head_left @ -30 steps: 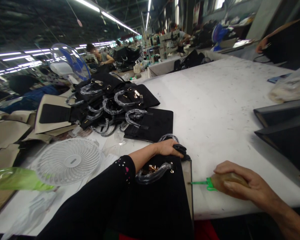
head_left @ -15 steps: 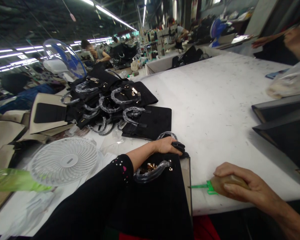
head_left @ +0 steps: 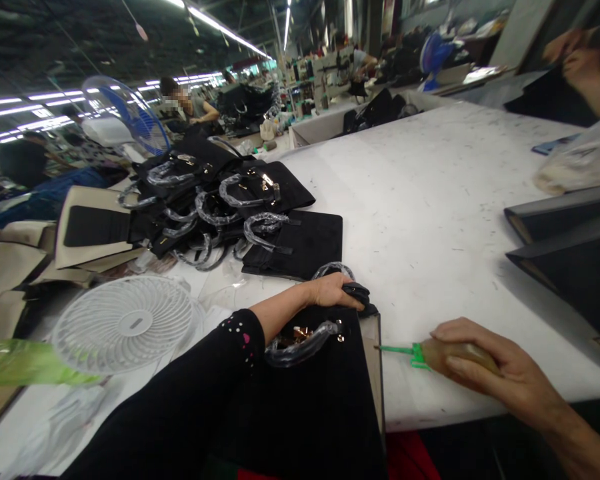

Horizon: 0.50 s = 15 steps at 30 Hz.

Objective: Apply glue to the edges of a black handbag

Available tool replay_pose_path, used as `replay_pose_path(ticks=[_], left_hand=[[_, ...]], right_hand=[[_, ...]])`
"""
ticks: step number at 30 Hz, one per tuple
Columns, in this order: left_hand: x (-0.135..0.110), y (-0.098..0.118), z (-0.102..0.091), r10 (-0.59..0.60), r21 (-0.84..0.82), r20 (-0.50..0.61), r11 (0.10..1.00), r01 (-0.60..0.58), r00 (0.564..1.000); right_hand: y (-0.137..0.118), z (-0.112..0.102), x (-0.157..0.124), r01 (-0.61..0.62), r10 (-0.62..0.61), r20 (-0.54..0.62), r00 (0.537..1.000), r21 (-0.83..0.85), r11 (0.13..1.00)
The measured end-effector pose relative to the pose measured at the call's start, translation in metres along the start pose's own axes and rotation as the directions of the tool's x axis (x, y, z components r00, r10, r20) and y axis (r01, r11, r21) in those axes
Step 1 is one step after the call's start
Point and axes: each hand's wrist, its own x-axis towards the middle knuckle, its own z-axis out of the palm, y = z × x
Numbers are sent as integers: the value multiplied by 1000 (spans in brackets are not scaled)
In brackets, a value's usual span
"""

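At six o'clock on the white table, upright: black handbag, matte, handle wrapped in clear plastic, gold fittings, pale side edge. Clasped at its top by left hand. Toward four o'clock, right hand closed around amber bottle, green nozzle at that edge.
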Motion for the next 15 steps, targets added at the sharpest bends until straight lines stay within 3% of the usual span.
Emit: replay_pose_path(ticks=[5, 9, 13, 15], left_hand=[[-1, 1, 1, -5, -15, 10, 1000, 5, 1000], [-1, 2, 0, 4, -21, 3, 1000, -4, 1000], [-2, 5, 0, 3, -23, -2, 1000, -4, 1000], [-2, 6, 1, -10, -22, -1, 1000, 10, 1000]], right_hand=[[0, 3, -4, -2, -9, 152, 988, 73, 997], [-4, 3, -10, 17, -18, 57, 998, 16, 1000], [-9, 2, -14, 22, -27, 152, 988, 38, 999], [-9, 2, -14, 20, -24, 107, 994, 35, 999]])
